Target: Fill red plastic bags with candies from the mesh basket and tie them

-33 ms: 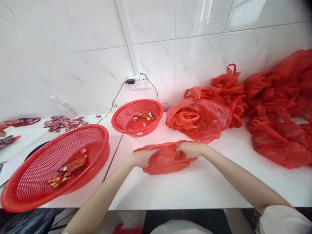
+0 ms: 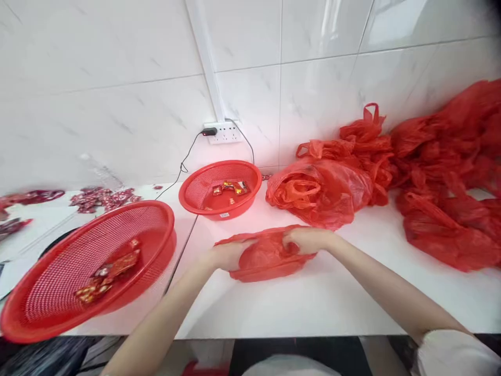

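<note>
A thin red plastic bag (image 2: 270, 258) lies low over the white table in front of me, its mouth spread between my two hands. My left hand (image 2: 230, 254) is at the bag's left side, holding it there, with the fingers partly covered by the film. On the opposite side, my right hand (image 2: 303, 240) has its fingers curled onto the bag's upper right edge. Just behind the bag sits a small red plastic basket (image 2: 191, 194) with several wrapped sweets (image 2: 230, 187) in it.
A larger red basket (image 2: 166, 219) with wrapped sweets and packets (image 2: 117, 266) stands at the left. Red-and-white packets (image 2: 104, 198) lie behind it. Crumpled red plastic bags (image 2: 340, 183) pile up along the wall to the right. A black cable (image 2: 187, 156) runs from a wall socket (image 2: 226, 134).
</note>
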A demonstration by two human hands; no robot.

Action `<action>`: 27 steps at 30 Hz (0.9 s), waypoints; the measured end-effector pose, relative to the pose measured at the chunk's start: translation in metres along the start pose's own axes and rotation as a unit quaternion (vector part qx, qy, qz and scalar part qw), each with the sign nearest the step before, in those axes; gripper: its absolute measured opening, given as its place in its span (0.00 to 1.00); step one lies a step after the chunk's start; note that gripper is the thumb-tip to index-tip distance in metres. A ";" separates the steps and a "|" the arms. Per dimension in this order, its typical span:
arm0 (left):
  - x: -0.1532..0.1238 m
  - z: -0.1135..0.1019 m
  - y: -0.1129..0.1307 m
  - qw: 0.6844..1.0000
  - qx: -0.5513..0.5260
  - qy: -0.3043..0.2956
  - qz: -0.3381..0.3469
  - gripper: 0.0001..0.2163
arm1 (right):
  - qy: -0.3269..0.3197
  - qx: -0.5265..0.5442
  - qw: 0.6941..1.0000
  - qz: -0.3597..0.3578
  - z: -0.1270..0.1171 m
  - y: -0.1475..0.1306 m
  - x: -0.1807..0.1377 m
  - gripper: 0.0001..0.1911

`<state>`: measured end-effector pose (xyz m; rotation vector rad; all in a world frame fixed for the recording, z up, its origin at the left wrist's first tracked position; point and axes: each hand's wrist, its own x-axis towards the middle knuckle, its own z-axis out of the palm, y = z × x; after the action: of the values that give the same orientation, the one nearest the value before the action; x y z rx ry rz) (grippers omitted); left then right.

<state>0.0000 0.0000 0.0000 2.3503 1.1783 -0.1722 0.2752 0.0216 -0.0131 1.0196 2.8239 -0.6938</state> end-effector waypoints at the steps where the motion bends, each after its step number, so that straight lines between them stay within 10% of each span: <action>1: 0.001 0.001 0.001 1.000 -0.001 -0.002 0.001 0.30 | 0.028 0.012 1.000 -0.002 -0.005 -0.006 -0.003 0.09; 8: 0.010 0.023 0.002 0.993 -0.030 0.110 -0.026 0.31 | 0.246 -0.019 0.964 0.104 0.016 -0.037 0.009 0.21; 13: 0.019 0.038 -0.020 0.969 -0.124 0.212 -0.017 0.25 | 0.172 0.019 0.969 0.175 0.058 -0.024 0.023 0.48; 19: 0.026 0.053 -0.034 0.926 -0.267 0.266 0.025 0.21 | 0.122 0.079 0.975 0.166 0.067 -0.008 0.020 0.51; 22: 0.028 0.041 -0.027 0.836 -0.448 0.313 -0.037 0.20 | 0.152 0.049 0.976 0.151 0.069 -0.008 0.021 0.49; 27: 0.035 0.000 -0.027 0.567 -0.733 0.339 -0.162 0.28 | 0.160 -0.016 0.973 0.167 0.069 -0.017 0.025 0.42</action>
<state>0.0001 0.0384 -0.0217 0.5910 1.1891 1.2288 0.2389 -0.0049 -0.0734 1.6842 2.7864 -0.4812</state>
